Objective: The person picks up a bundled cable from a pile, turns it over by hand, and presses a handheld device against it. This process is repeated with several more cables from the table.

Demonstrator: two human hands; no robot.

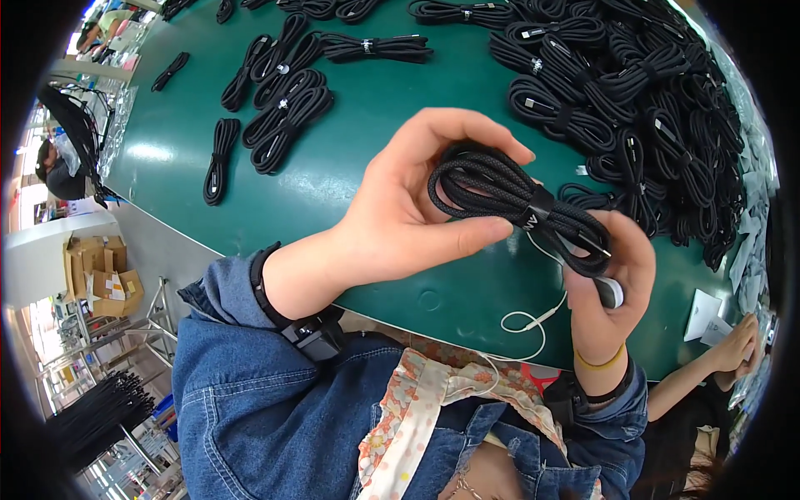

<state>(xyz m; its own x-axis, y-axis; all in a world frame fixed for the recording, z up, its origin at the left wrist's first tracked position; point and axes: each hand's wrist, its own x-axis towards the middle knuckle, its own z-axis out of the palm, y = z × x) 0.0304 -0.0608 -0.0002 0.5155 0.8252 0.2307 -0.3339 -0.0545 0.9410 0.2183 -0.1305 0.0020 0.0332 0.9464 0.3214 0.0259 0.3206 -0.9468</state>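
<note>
Above the table, a coiled black braided cable (492,187), bound by a black strap, is held between both hands. My left hand (417,192) curls around its left end, with the thumb along the near side and the fingertips over the far side. At the other end, my right hand (617,275) grips the coil between thumb and fingers, beside a metal plug tip. A small rounded black-and-white object (611,292) shows in my right palm; its kind is unclear. A thin white cord (533,323) hangs below the cable and loops toward my chest.
A large heap of coiled black cables (633,100) covers the green table's (350,158) right side. Several more coils (287,108) lie at the far left. Another person's hand (733,346) is at the right near white cards (702,315). Cardboard boxes (104,275) stand at the left.
</note>
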